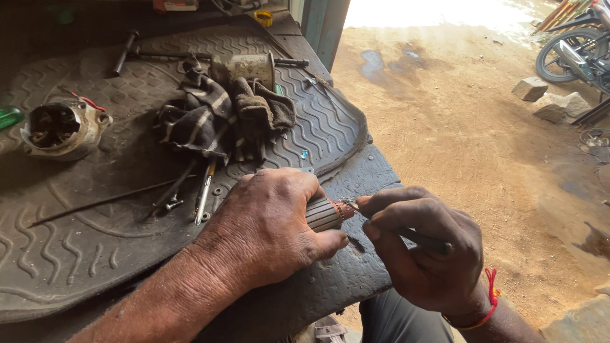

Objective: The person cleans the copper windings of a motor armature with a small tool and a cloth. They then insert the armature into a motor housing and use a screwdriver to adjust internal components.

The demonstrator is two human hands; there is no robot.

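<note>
Left hand (270, 225) wraps around a ribbed motor armature (325, 215), pinning it at the desk's near edge on the black rubber mat (76, 254). Right hand (422, 251) pinches a thin pointed tool (413, 237), its tip touching the armature's copper end. Behind them lie a striped rag (210, 121), a metal cylinder (244, 67) and a round motor housing (60, 127).

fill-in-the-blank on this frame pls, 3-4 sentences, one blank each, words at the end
1. The left hand grips a ribbed cylindrical part on the black ____ mat.
2. The right hand holds a thin tool with its tip at the part's ____ end.
3. A striped cloth lies on the mat, ____ the hands.
4. The right wrist wears a ____ thread band.

Missing words: rubber; copper-coloured; beyond; red
</note>
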